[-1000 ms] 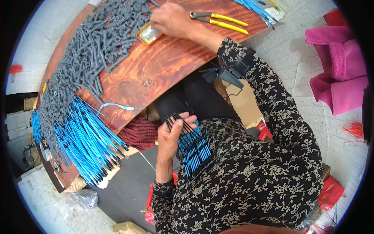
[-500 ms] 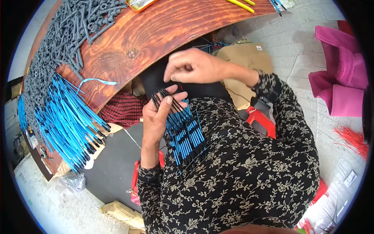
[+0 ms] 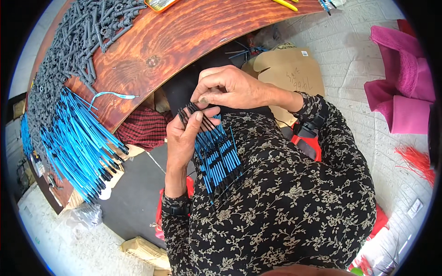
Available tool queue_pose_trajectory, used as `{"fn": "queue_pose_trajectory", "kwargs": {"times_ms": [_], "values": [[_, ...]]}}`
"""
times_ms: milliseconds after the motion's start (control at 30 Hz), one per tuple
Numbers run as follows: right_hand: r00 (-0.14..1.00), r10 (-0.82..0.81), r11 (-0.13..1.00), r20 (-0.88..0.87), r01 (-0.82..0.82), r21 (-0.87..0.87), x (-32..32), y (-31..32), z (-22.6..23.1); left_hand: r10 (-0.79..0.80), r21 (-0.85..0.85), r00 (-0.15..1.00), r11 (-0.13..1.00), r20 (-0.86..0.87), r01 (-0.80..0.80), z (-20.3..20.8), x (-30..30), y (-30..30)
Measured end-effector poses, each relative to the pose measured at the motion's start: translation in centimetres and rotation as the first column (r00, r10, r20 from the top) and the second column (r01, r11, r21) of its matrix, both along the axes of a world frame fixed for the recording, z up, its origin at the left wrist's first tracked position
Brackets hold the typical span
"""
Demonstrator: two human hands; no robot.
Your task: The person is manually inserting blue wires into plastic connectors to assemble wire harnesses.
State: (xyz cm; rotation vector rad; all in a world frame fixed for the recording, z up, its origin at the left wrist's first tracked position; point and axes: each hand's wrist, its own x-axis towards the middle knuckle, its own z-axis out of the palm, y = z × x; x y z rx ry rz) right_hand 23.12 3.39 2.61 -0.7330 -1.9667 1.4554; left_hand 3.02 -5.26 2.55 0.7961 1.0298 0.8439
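My left hand (image 3: 186, 131) is closed around a bundle of thin blue rods with black ends (image 3: 218, 158). Their black tips fan out between thumb and fingers, while the blue lengths hang down against my patterned clothing. Just above those tips, my right hand (image 3: 225, 87) has thumb and forefinger pinched together. Whatever lies in that pinch, if anything, is too small to make out. Left of my hands, a large pile of similar blue rods (image 3: 80, 142) juts over the table's edge.
The curved brown wooden table (image 3: 152, 60) carries a heap of grey plastic tubes (image 3: 87, 46), a blue strip (image 3: 113, 95) and an orange-rimmed tray (image 3: 159, 3). A cardboard piece (image 3: 294, 73) lies beyond my right forearm. Pink cloth-like pieces (image 3: 403, 83) are at the right.
My right hand has come down closer to the black tips in my left hand, its fingers now pinched. The left hand keeps its hold on the bundle.
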Motion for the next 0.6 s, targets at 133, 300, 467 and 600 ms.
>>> {"fn": "queue_pose_trajectory", "kwargs": {"times_ms": [133, 300, 467, 600], "values": [[1.0, 0.009, 1.0, -0.011, -0.009, 0.013, -0.03, 0.13, -0.06, 0.003, 0.004, 1.0, 1.0, 0.004, -0.003, -0.18, -0.03, 0.0], [1.0, 0.023, 1.0, 0.004, -0.023, -0.001, 0.09, 0.04, 0.09, -0.007, 0.025, 1.0, 1.0, 0.015, 0.007, -0.37, -0.15, 0.0], [0.999, -0.033, 0.991, 0.02, 0.03, 0.133, -0.35, -0.12, -0.6, 0.001, 0.005, 1.0, 1.0, 0.015, -0.001, -0.43, -0.04, -0.03], [0.994, -0.078, 0.989, 0.073, 0.068, 0.128, -0.5, -0.53, 0.19, 0.009, 0.006, 1.0, 1.0, 0.012, -0.009, -0.38, 0.04, -0.1]]}}
